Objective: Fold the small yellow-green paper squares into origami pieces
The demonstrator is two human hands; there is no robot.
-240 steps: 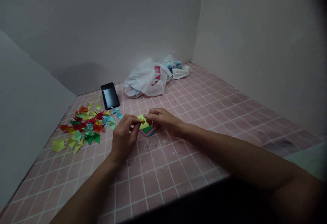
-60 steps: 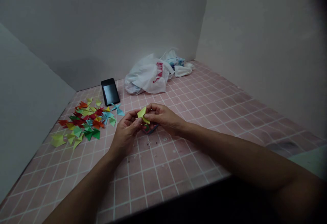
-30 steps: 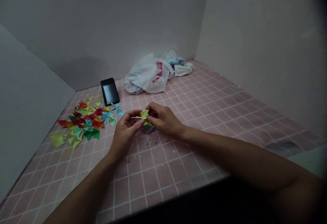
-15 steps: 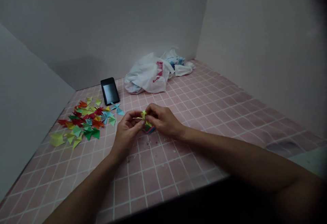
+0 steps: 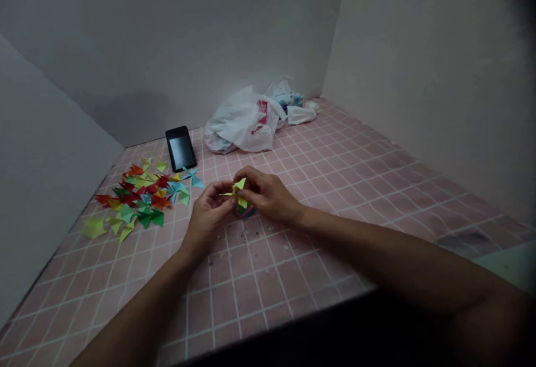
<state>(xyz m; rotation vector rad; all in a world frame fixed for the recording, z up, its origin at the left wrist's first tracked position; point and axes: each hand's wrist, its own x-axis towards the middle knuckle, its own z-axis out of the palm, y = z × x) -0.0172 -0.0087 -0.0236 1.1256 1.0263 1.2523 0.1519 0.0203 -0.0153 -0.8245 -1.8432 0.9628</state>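
As I look in, my left hand point(image 5: 210, 205) and right hand point(image 5: 268, 195) both pinch the yellow paper point(image 5: 242, 183), apparently just above the coloured stack point(image 5: 245, 211) on the table point(image 5: 335, 194); folded papers point(image 5: 146, 190) lie scattered off to the left, near the phone point(image 5: 181, 152).

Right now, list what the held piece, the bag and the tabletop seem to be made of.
Held piece: probably paper, matte, judging by sharp folds. Bag: likely thin plastic film, slightly translucent, crumpled. Tabletop: perhaps a printed sheet, dull; its grid lines waver at the right, unlike rigid tile, but the material is unclear.
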